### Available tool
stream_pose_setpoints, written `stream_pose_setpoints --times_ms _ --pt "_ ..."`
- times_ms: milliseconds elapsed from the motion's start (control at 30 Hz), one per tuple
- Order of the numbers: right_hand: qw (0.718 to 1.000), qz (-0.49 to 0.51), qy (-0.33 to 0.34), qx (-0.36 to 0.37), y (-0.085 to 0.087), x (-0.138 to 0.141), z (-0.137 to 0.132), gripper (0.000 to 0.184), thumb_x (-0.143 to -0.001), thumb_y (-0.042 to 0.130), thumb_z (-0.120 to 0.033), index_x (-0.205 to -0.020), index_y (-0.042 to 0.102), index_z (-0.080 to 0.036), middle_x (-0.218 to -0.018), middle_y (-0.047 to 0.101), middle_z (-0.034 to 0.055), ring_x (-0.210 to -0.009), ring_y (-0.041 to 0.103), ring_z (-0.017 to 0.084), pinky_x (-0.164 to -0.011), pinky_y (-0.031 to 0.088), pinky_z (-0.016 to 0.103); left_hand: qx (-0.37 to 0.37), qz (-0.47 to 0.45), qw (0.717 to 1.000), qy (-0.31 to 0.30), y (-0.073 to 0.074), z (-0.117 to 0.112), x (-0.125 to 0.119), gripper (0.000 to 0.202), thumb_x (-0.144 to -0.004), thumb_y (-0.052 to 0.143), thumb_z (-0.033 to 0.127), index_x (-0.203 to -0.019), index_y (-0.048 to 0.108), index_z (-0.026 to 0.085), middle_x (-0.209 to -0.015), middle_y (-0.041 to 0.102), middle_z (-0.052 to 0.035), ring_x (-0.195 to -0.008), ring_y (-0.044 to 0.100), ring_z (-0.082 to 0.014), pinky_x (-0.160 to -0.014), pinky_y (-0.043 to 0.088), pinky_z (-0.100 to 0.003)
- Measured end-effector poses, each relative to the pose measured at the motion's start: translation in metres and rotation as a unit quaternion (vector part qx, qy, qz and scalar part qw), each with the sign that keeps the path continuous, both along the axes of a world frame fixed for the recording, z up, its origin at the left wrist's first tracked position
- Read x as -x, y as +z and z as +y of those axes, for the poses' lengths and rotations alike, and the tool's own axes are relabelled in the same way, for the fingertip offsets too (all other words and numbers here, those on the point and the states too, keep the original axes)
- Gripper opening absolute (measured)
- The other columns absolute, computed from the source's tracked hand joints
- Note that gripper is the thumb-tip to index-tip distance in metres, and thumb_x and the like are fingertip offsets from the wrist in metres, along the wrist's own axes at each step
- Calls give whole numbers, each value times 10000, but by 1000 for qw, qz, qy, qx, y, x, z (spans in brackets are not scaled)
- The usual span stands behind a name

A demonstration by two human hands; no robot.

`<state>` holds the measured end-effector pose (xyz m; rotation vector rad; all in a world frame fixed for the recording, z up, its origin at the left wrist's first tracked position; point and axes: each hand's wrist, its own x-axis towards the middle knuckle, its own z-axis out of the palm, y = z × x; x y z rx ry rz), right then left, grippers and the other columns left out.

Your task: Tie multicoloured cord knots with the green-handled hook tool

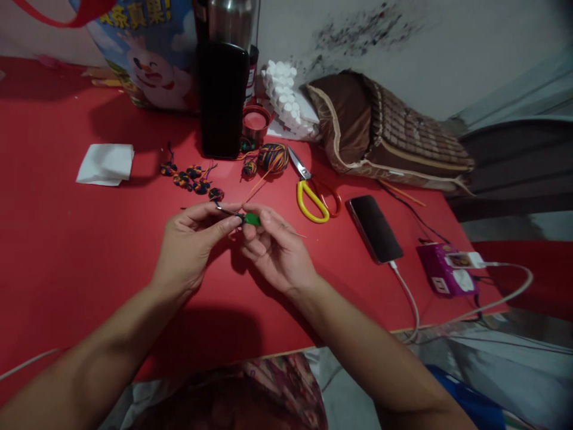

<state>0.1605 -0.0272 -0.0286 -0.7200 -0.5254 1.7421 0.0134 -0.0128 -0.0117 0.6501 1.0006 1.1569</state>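
Note:
Over the red table, my right hand (280, 248) pinches the green grip of a crochet hook (252, 219). The hook's thin metal shaft points left, toward my left hand (190, 239). Between its thumb and fingertips my left hand pinches a small dark piece of yarn work, mostly hidden by the fingers. A strand of yarn (258, 186) runs from my fingers up to a multicoloured yarn ball (273, 157). Just beyond my hands lie several small crocheted yarn pieces (194, 179). Scissors (308, 188) with yellow and red handles rest right of the ball.
A folded white paper (106, 164) lies at the left. Behind stand a black upright phone-like slab (222, 101), a metal bottle (230, 21) and a printed bag (152, 65). To the right are a charging phone (375, 229), a purple box (441, 272) and a brown cushion (394, 128).

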Motion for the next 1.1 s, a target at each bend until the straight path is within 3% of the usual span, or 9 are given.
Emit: stream_pose_setpoints --times_ms 300,567,667,800,867,933,1100 --pt "999 -21 -4 -47 11 -6 -3 132 -904 716 -296 -944 789 -193 -734 739 2 -588 618 103 -599 517 242 -28 18 999 -26 0 2 4 392 -732 958 158 -1104 881 253 -794 780 4 -719 722 -126 -760 607 -263" --pt "974 -150 -56 -162 2 -6 -4 127 -999 702 -323 -1050 759 -222 -720 669 -36 -537 484 78 -543 431 233 -29 20 999 -7 3 2 3 455 -674 991 145 -1109 882 224 -761 748 18 -723 682 -86 -732 577 -180" --pt "937 -259 -102 -209 1 -4 -10 125 -1045 672 -323 -1070 755 -234 -719 642 -43 -558 510 86 -553 444 242 -38 21 999 11 2 0 1 465 -682 982 137 -1127 873 220 -767 746 25 -724 683 -80 -722 570 -170" --pt "828 -453 -163 -288 4 2 -22 147 -1062 639 -258 -1154 754 -263 -955 766 18 -803 687 138 -791 581 317 -16 -23 999 23 4 -3 -4 451 -641 995 152 -1071 864 194 -748 744 32 -676 663 -70 -682 553 -164" --pt "804 -477 -172 -309 3 4 -25 172 -1068 623 -248 -1179 751 -277 -1037 782 30 -871 707 151 -851 592 340 9 -57 998 7 5 -3 -5 446 -601 1006 152 -1022 859 176 -719 738 31 -654 663 -79 -680 561 -183" --pt "822 -455 -173 -294 -1 4 -24 163 -1072 627 -276 -1179 750 -275 -992 774 24 -830 697 147 -811 591 330 27 -81 996 -14 5 -2 -3 435 -590 1002 139 -999 856 164 -699 728 30 -637 664 -86 -673 566 -195" --pt "936 -249 -140 -204 -8 5 -13 149 -1063 660 -346 -1135 750 -251 -752 658 -34 -596 535 99 -577 466 254 -16 -45 999 -16 -3 2 0 462 -702 949 112 -1148 852 187 -744 743 26 -693 693 -90 -718 580 -198"
